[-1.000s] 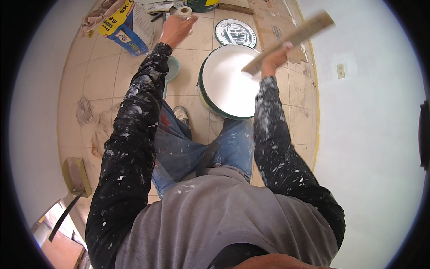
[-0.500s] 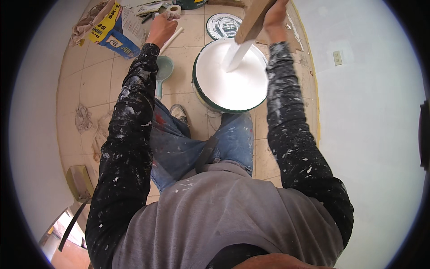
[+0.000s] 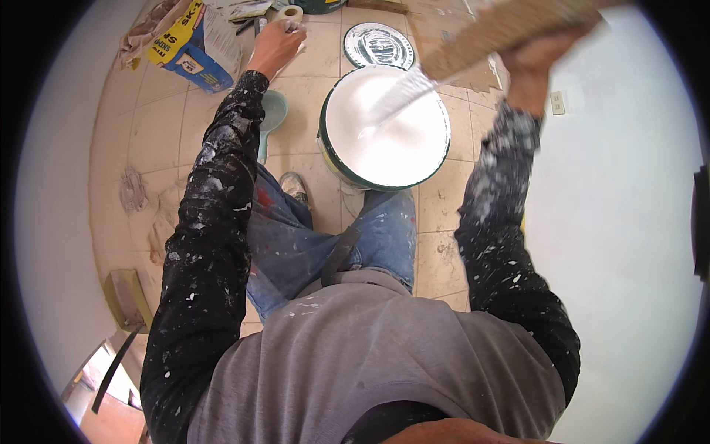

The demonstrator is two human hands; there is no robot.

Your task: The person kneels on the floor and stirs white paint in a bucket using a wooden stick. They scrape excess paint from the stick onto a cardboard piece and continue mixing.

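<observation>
Your plank point(image 3: 488, 44) has swung rightward, its whitened end in the bucket point(image 3: 346, 172) on the tiled floor point(image 3: 444, 266), left of the pale wall point(image 3: 614, 222); right fingers point(image 3: 555, 48) grip it, left fingers point(image 3: 294, 28) curl, contents unclear.

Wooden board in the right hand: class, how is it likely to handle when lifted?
The wooden board is probably stiff, as it looks straight. Its white-coated end is likely slippery and may drip once clear of the bucket.

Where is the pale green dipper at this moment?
In the head view, above and left of centre, the dipper is on the tiled floor between the left sleeve and the bucket.
</observation>
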